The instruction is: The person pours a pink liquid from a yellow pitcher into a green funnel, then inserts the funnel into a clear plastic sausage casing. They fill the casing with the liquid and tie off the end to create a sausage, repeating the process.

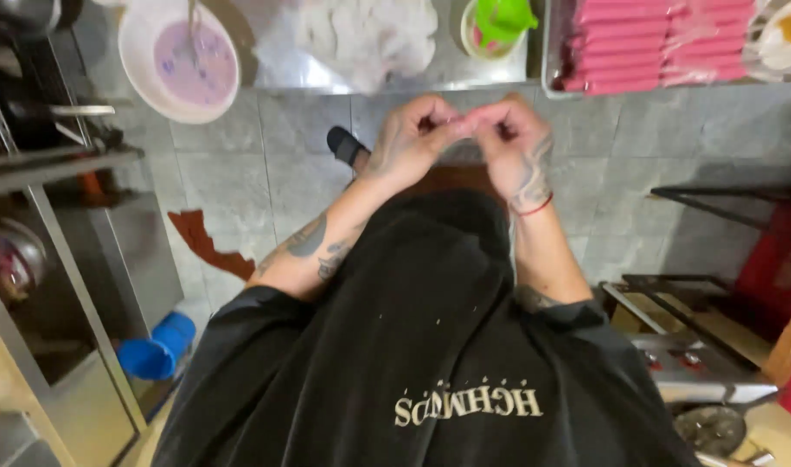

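Pinching something small, unclear what, left hand (410,138) and right hand (512,143) curled, fingertips touching, held mid-air at belly; steel counter (274,65) just beyond knuckles, pink sticks tray (655,43) beyond right hand.

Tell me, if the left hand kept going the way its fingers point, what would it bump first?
The left hand curls sideways toward the right hand, whose fingertips look already touching it. So it would probably meet that hand first.

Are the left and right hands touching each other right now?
Touching. The head view shows the left hand and right hand pressed together at the fingertips, no gap.
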